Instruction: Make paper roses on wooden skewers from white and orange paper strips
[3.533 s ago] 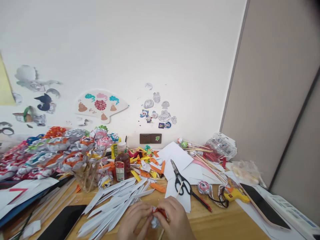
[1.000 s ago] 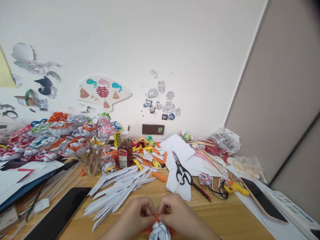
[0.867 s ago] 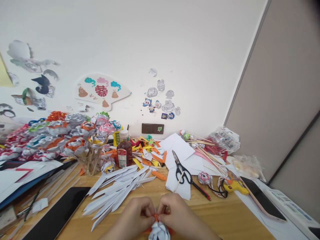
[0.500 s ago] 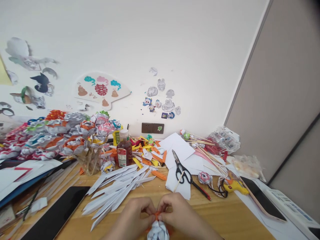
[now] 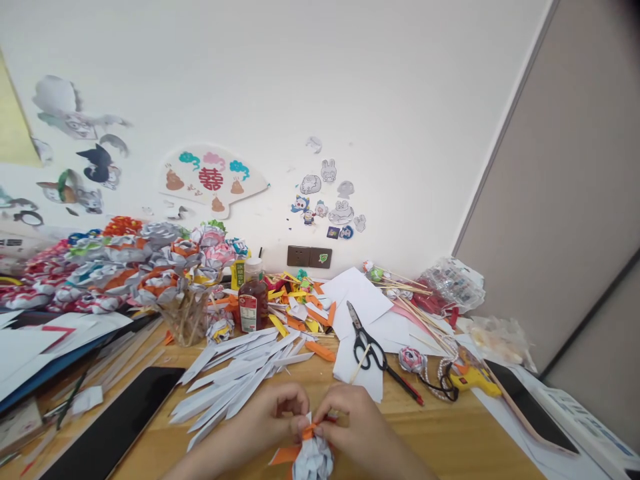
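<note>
Pinching the orange strip (image 5: 307,433) with both left hand (image 5: 280,415) and right hand (image 5: 350,415); better to press evenly, without crushing the white paper flower (image 5: 314,460).

White paper flower (image 5: 315,461); orange strip (image 5: 285,455); yellow glue gun (image 5: 473,381)

We held the flower (image 5: 314,459) between our left hand (image 5: 281,417) and right hand (image 5: 350,419). Paper strips (image 5: 247,373) lay behind to the left, scissors (image 5: 369,339) behind to the right, a bottle (image 5: 253,303) beyond the strips.
</note>
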A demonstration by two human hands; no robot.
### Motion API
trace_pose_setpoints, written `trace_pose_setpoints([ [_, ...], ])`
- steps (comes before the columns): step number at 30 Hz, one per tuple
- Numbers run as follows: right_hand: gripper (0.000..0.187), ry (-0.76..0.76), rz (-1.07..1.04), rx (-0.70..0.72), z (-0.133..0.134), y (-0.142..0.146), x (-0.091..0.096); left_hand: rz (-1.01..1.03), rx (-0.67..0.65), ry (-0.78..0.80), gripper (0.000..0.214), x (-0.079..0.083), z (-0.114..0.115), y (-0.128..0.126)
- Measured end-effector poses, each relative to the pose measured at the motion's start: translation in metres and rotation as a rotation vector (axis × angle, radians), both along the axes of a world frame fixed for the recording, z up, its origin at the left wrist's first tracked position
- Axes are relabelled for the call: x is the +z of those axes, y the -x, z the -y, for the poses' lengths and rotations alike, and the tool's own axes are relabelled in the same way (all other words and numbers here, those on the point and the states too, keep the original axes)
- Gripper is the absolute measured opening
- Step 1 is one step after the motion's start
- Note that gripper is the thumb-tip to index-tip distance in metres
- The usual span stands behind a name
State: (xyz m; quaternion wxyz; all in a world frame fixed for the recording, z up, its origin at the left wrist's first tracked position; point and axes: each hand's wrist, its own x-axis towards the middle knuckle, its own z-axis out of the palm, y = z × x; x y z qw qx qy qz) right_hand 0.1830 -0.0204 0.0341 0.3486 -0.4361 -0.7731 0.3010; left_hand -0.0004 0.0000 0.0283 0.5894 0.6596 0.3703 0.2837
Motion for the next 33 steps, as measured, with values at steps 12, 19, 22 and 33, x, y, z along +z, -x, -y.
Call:
trace_pose_setpoints([
  [12, 0.017, -0.425, 0.018, 0.143, -0.004, -0.002, -0.016, -0.202, 0.117, -0.241, 0.016, 0.004, 0.005, -0.006],
  [19, 0.008, -0.378, 0.038, 0.097, -0.004, -0.002, -0.019, -0.213, 0.163, -0.249, 0.023, 0.005, 0.008, -0.01],
  [22, 0.007, -0.319, 0.022, 0.062, -0.004, -0.002, -0.021, -0.207, 0.168, -0.253, 0.022, 0.007, 0.008, -0.011],
  [33, 0.013, -0.281, 0.021, 0.066, -0.004, 0.0, -0.018, -0.275, 0.191, -0.286, 0.024, 0.009, 0.011, -0.013],
])
